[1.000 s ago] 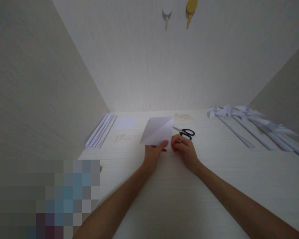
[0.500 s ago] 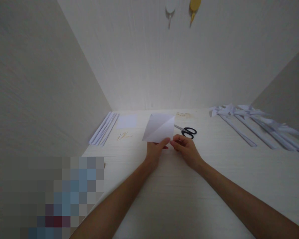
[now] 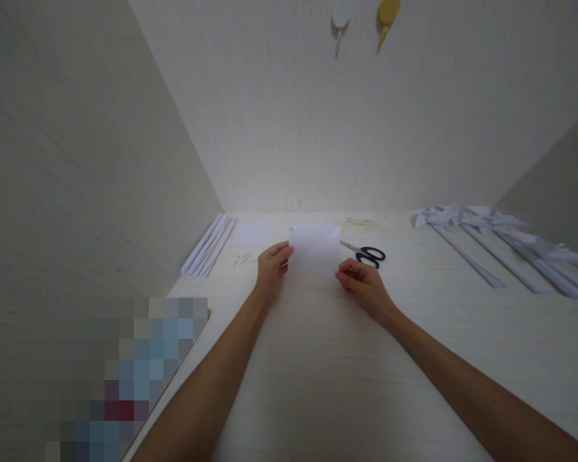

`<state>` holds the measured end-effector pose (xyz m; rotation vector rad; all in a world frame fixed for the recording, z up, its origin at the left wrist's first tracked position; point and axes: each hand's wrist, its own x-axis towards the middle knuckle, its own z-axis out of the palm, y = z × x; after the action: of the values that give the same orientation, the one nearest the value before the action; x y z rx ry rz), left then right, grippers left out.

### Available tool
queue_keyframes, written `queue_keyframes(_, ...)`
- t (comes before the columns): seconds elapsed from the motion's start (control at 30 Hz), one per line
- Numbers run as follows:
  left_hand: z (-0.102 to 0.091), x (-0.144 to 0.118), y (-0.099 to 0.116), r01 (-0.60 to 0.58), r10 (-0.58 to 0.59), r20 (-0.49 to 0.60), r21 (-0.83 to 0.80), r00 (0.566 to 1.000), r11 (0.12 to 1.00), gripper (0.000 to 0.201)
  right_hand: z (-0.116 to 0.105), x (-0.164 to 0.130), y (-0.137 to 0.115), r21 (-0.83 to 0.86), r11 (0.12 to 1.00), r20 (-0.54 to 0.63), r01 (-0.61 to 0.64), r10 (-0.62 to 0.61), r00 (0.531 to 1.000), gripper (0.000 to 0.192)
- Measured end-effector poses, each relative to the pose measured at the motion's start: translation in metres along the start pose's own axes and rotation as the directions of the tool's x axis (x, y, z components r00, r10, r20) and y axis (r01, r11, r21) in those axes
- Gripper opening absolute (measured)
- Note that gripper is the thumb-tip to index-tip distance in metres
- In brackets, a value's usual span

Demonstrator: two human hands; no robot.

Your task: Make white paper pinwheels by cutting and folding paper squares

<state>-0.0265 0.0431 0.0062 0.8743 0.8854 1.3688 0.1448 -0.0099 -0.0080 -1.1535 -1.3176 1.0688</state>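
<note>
Paper square (image 3: 315, 249) sits between your fingers, left hand (image 3: 271, 266) pinching its left edge, right hand (image 3: 363, 285) curled at its lower right corner, scissors (image 3: 366, 255) just beyond; line up edges next, I judge.

Paper sheet (image 3: 315, 249) is looking thin, white, matt, faint creases showing. Table (image 3: 347, 359) is showing pale wood-grain laminate, smooth, low sheen. Scissors (image 3: 366, 254) are showing glossy black plastic handles and bare metal blades. Rolled paper sticks (image 3: 467, 256) and flat paper strips (image 3: 209, 244) are reading as matt white.
</note>
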Motion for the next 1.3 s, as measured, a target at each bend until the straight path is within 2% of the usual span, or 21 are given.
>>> queue_keyframes(0.17, 0.002, -0.004, -0.001, -0.043, 0.022, 0.096, 0.216, 0.995, 0.975, 0.027, -0.001, -0.001, -0.005, -0.067, 0.997, 0.026, 0.034, -0.032, 0.999, 0.013)
queue_keyframes(0.27, 0.003, -0.006, -0.002, -0.045, 0.027, 0.064, 0.294, 0.998, 0.955, 0.025, -0.001, -0.002, -0.007, -0.079, 0.996, 0.023, 0.042, -0.040, 0.999, 0.012)
queue_keyframes(0.43, 0.002, -0.003, -0.002, -0.087, 0.084, 0.026, 0.354, 0.996, 0.931, 0.021, -0.002, -0.002, -0.005, -0.050, 0.998, 0.036, 0.038, -0.036, 0.999, 0.009)
queue_keyframes(0.53, 0.002, -0.003, -0.002, -0.118, 0.115, 0.031, 0.393, 0.993, 0.912, 0.018, -0.004, -0.002, -0.003, -0.007, 0.995, 0.008, 0.097, -0.097, 0.995, 0.006)
queue_keyframes(0.6, 0.002, -0.003, -0.002, -0.112, 0.113, 0.021, 0.398, 0.993, 0.910, 0.019, -0.005, -0.001, -0.002, 0.027, 0.986, -0.023, 0.163, -0.162, 0.986, 0.014)
queue_keyframes(0.67, 0.002, -0.003, -0.002, -0.101, 0.103, 0.016, 0.399, 0.995, 0.911, 0.021, -0.007, 0.000, -0.001, 0.031, 0.978, -0.007, 0.206, -0.206, 0.978, 0.025)
queue_keyframes(0.73, 0.002, -0.004, -0.001, -0.093, 0.092, 0.021, 0.400, 0.996, 0.912, 0.021, -0.008, 0.001, -0.001, -0.009, 0.978, 0.023, 0.211, -0.210, 0.977, 0.028)
queue_keyframes(0.9, 0.004, -0.006, 0.000, -0.106, 0.093, 0.052, 0.441, 0.994, 0.891, 0.018, -0.007, 0.001, 0.000, -0.128, 0.979, 0.034, 0.161, -0.158, 0.987, 0.013)
queue_keyframes(1.1, 0.006, -0.009, -0.002, -0.191, 0.151, 0.119, 0.541, 0.981, 0.819, 0.015, -0.005, 0.002, 0.000, -0.119, 0.974, 0.137, 0.192, -0.176, 0.975, 0.006)
queue_keyframes(1.2, 0.008, -0.011, -0.005, -0.231, 0.187, 0.135, 0.577, 0.973, 0.784, 0.017, -0.005, 0.005, 0.002, -0.156, 0.956, 0.115, 0.248, -0.232, 0.966, 0.004)
queue_keyframes(1.3, 0.010, -0.011, -0.009, -0.249, 0.202, 0.145, 0.565, 0.969, 0.787, 0.020, -0.006, 0.008, 0.004, -0.233, 0.933, 0.067, 0.274, -0.266, 0.962, 0.002)
